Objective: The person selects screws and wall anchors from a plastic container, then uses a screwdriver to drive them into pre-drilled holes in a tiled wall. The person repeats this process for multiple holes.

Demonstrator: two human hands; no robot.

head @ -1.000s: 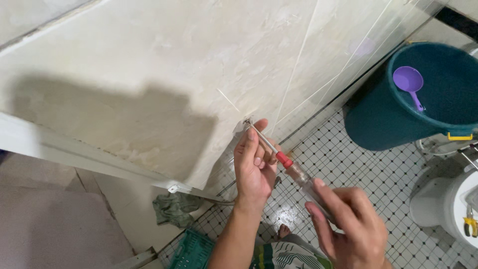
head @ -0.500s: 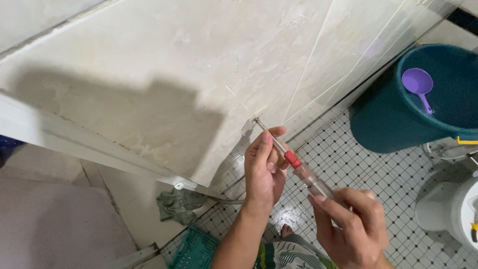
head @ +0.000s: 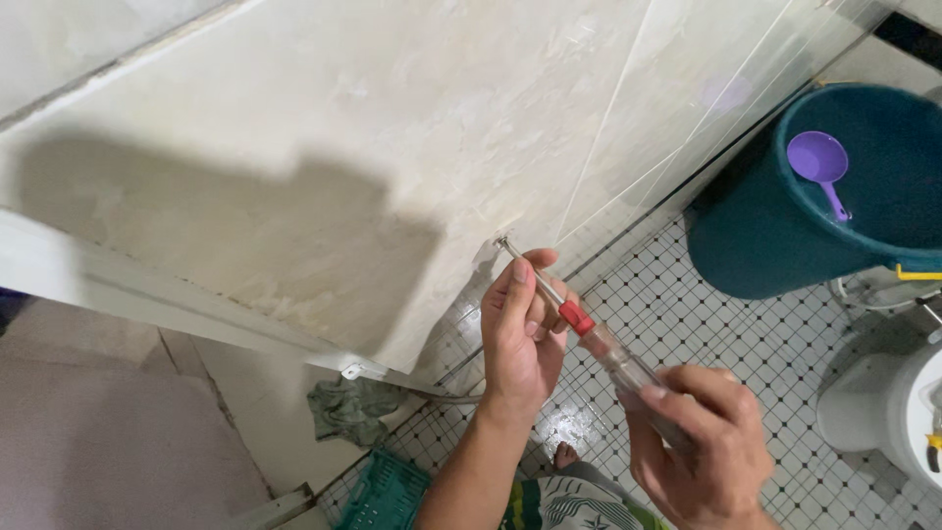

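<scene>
Nearest the camera, the right hand wraps its fingers closed around the clear handle of a screwdriver, thumb and forefinger pinching near the handle's upper end. Just above it, the left hand steadies the metal shaft: its thumb lies along one side and its curled fingers press from the other, just above the red collar where shaft meets handle. The screwdriver slants up and to the left, and its tip meets a small screw or fitting on the pale marbled wall tile; whether the tip is seated in it cannot be told. Below the forearm lie a green plastic crate and a crumpled grey-green rag on the floor of small black-and-white tiles. Farther right stands a white toilet. Beyond it, well apart from the hands, a dark teal bucket holds a purple scoop.
</scene>
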